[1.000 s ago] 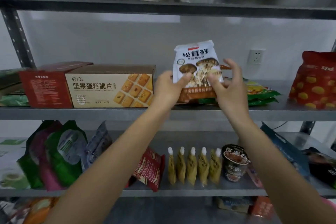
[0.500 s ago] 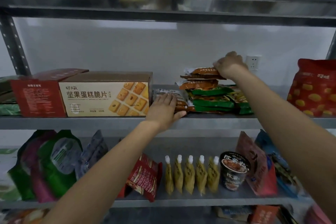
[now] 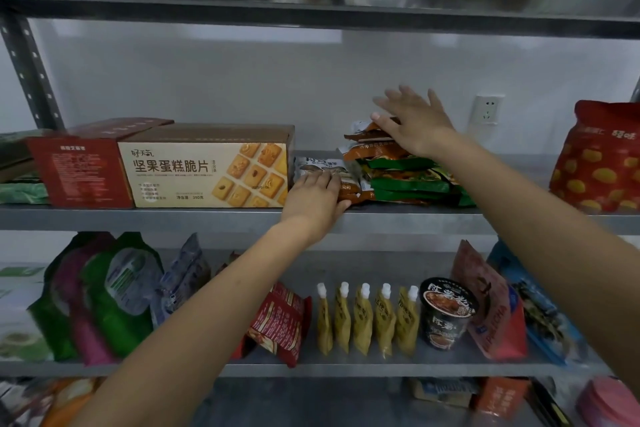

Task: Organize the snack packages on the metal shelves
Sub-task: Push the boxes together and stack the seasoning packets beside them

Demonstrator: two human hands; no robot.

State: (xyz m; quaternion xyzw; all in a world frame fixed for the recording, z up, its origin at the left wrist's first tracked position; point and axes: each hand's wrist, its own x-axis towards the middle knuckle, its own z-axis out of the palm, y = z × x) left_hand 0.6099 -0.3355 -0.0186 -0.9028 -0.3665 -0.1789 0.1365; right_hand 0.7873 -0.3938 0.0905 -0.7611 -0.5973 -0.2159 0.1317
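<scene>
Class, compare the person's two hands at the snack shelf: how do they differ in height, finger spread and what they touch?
The left hand lies low, fingers together, on a white packet beside the biscuit box. The right hand is higher, fingers spread, atop the packet stack. Both are open; neither grips.

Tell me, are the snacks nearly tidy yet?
Partly. Done: the boxes sit side by side, and the pouches stand in a row. In hand: the left hand presses a packet flat, the right hand spreads over the stack beside it. Left: the bags below lean every which way.
</scene>
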